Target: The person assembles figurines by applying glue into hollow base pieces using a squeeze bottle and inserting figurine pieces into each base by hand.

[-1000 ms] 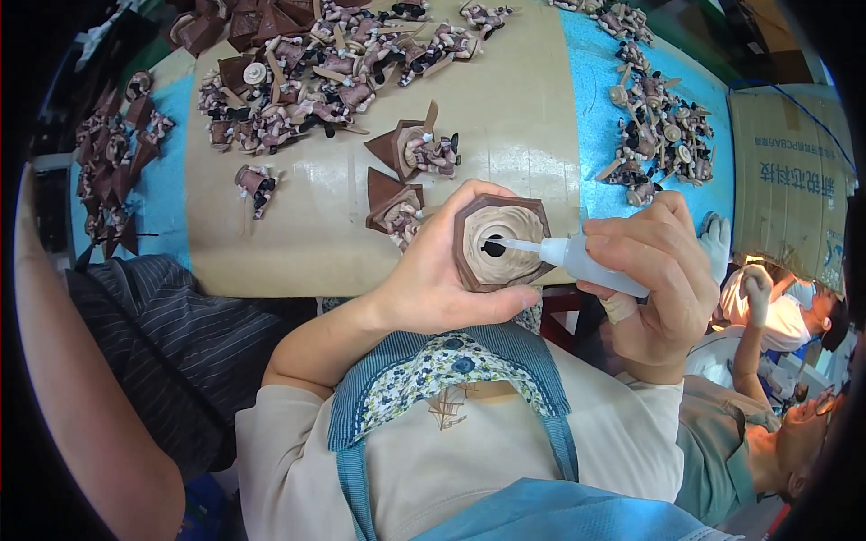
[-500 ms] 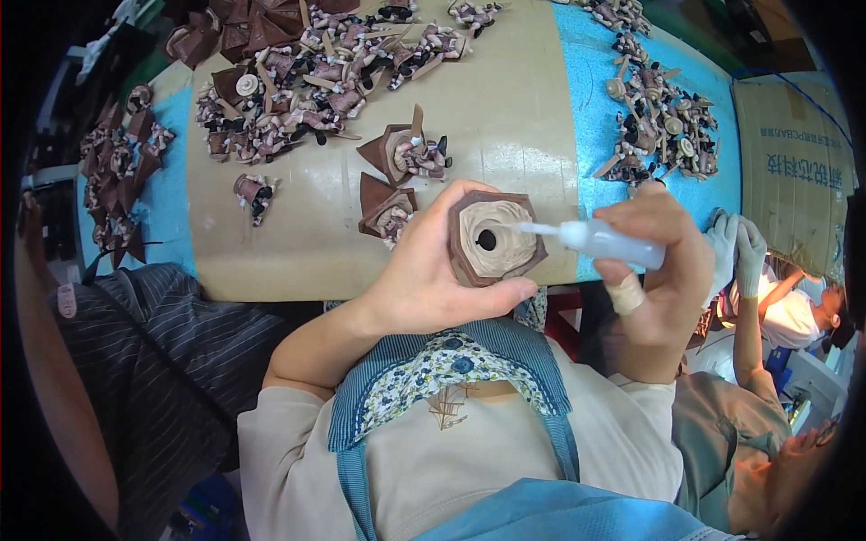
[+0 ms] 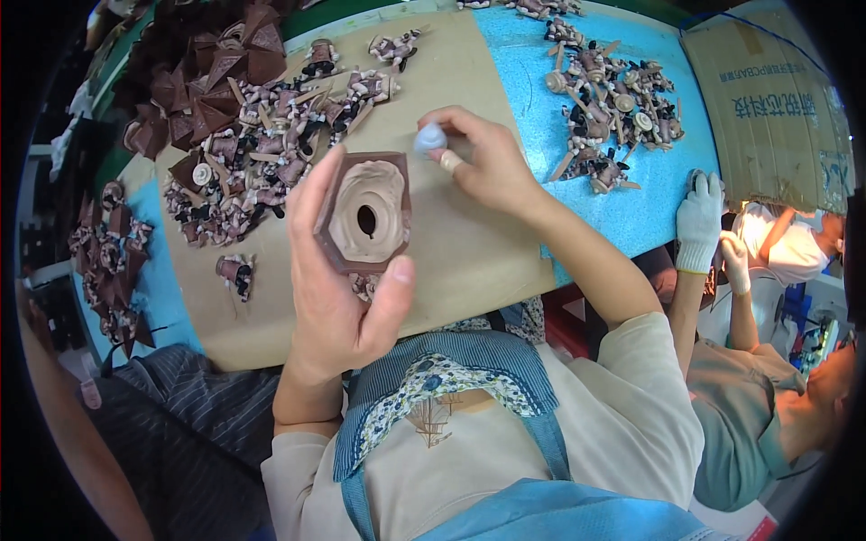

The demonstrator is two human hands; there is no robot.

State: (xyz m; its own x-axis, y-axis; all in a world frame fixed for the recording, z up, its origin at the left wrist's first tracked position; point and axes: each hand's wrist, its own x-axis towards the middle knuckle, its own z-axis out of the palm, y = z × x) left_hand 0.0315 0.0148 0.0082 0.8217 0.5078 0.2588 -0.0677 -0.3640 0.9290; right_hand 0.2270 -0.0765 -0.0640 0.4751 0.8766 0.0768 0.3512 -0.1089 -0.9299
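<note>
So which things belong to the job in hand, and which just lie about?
Apparently in the job:
- hollow brown piece, in left hand
- pale bottle, in right hand
- piled figurines, probably
- brown angular pieces, probably

Seemingly unrelated:
- cardboard box

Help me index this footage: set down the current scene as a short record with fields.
Left hand: holds a brown-rimmed, angular piece with a hollow beige inside
Piece orientation: hollow side facing the camera, dark hole in the middle
Right hand: thumb and fingers on a small, translucent whitish bottle
Bottle support: cannot tell whether it touches the table
Table: tan covering, bright blue surface either side
Figurines: heap of small pink-and-brown figurines on tan; second heap on right-hand blue
Nearby: co-worker's white-gloved hand beside a brown cardboard box
</note>
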